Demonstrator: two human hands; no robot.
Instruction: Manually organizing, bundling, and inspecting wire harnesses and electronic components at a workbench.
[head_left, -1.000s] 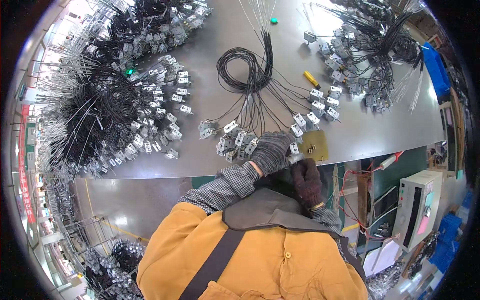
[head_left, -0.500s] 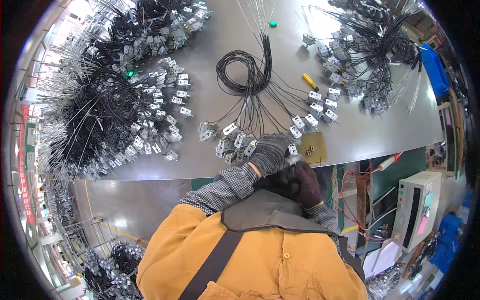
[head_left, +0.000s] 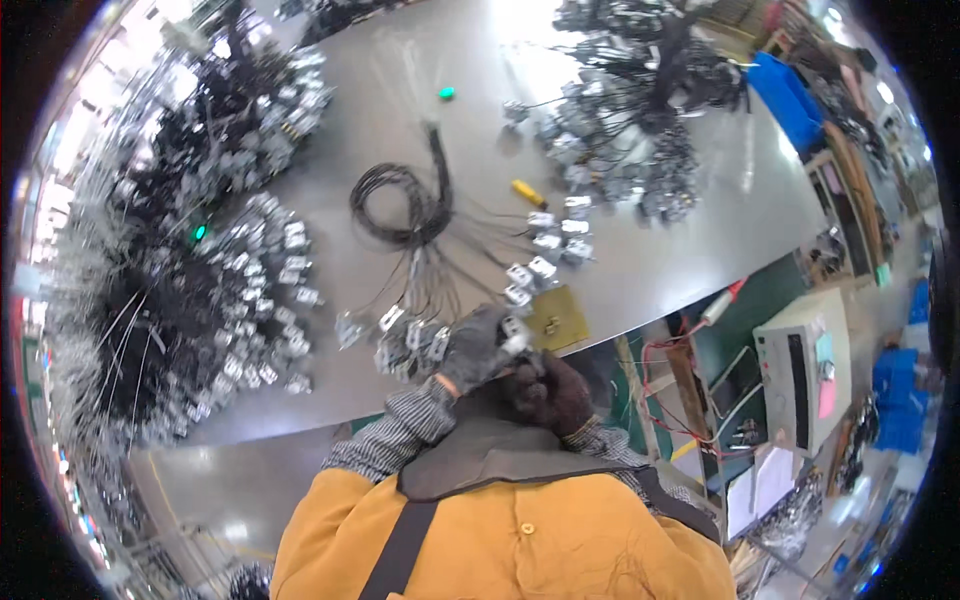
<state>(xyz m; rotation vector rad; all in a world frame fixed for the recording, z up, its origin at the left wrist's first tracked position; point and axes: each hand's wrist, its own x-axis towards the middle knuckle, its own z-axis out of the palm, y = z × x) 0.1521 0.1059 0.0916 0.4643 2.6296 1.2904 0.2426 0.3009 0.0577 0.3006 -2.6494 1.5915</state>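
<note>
My left hand, in a grey knit glove, is closed around a small silver-and-white block at the front edge of the table. Right against it, my right hand in a dark maroon glove has its fingers curled; what lies in them is hidden and blurred. Beyond my hands a coiled bundle of black wires rests on the metal table. Its thin leads fan out to several similar blocks on both sides. A yellowish square plate with small brass-coloured pieces lies beside my hands.
Big heaps of wired blocks cover the table's left side and far right. A yellow-handled tool and a green round piece lie near the coil. At right stand a blue bin and a beige box-shaped device by red wires.
The view has turned, so the table appears tilted and shifted left. My two hands stay together at the block by the table edge, with the right hand drawn closer to the left.
</note>
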